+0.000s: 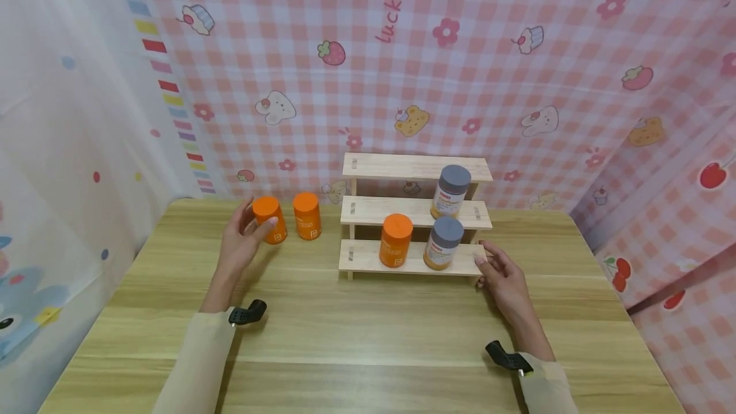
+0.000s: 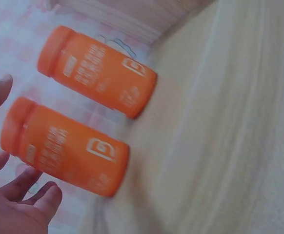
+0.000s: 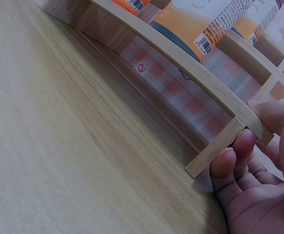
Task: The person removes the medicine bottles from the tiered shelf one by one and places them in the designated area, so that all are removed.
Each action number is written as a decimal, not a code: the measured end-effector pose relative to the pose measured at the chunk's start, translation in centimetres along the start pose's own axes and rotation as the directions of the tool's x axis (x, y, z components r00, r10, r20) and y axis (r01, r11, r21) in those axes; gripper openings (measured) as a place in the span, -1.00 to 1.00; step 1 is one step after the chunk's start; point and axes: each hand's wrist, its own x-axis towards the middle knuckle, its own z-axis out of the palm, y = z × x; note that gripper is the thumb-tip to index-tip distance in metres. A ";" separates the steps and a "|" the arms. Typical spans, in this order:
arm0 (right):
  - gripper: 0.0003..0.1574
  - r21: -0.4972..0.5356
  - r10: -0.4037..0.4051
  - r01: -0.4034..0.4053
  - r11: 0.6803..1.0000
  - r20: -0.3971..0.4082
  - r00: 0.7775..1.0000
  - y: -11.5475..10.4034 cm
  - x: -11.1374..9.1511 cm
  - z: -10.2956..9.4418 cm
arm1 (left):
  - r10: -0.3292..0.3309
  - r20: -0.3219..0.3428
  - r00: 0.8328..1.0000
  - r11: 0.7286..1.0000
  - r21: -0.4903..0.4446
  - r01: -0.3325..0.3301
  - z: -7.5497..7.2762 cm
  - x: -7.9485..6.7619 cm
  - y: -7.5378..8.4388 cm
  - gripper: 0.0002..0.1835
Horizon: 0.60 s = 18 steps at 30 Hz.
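At the left of the table, my left hand is spread around an orange bottle, thumb on one side and fingers on the other. In the left wrist view a gap shows between the thumb and the bottle; fingertips lie close to its cap. A second orange bottle stands just right of it. My right hand grips the right end of the lowest step of a three-tier wooden shelf, thumb on top and fingers below. On that step stand an orange bottle and a grey-capped bottle.
Another grey-capped bottle stands on the middle step, at its right. The wooden table reaches back to a pink checked cloth. A pale curtain hangs at the left.
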 end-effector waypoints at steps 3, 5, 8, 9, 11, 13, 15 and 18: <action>-0.28 -0.012 0.001 -0.001 1.000 -0.004 1.000 0.0 -0.1 0.0 | 0.030 -0.020 0.999 0.999 -0.042 -0.031 0.0 -0.3 0.9 -0.10; -0.28 -0.021 0.004 -0.004 1.000 -0.006 1.000 -0.1 -0.1 0.0 | 0.059 -0.034 0.998 0.996 -0.063 -0.061 0.0 -0.5 1.6 -0.13; -0.28 -0.028 0.006 -0.006 1.000 -0.009 1.000 -0.1 -0.1 0.1 | 0.102 -0.052 0.993 0.990 -0.091 -0.106 0.0 -0.8 2.5 -0.15; -0.28 -0.031 0.006 -0.006 1.000 -0.009 1.000 -0.1 -0.1 0.1 | 0.115 -0.056 0.992 0.988 -0.093 -0.120 0.0 -1.0 2.7 -0.16; -0.28 -0.028 0.008 -0.008 1.000 -0.009 1.000 -0.1 -0.1 0.1 | 0.142 -0.060 0.988 0.984 -0.101 -0.147 0.2 -1.2 3.3 -0.17; -0.29 -0.028 0.008 -0.008 1.000 -0.008 1.000 -0.1 -0.1 0.0 | 0.171 -0.060 0.983 0.978 -0.107 -0.177 0.3 -1.4 3.9 -0.19; -0.29 -0.027 0.008 -0.008 1.000 -0.008 1.000 -0.1 -0.1 0.0 | 0.202 -0.058 0.978 0.972 -0.112 -0.208 0.6 -1.5 4.4 -0.21; -0.29 -0.024 0.008 -0.008 1.000 -0.005 1.000 -0.1 -0.1 0.0 | 0.240 -0.050 0.969 0.963 -0.116 -0.244 0.9 -1.8 5.1 -0.23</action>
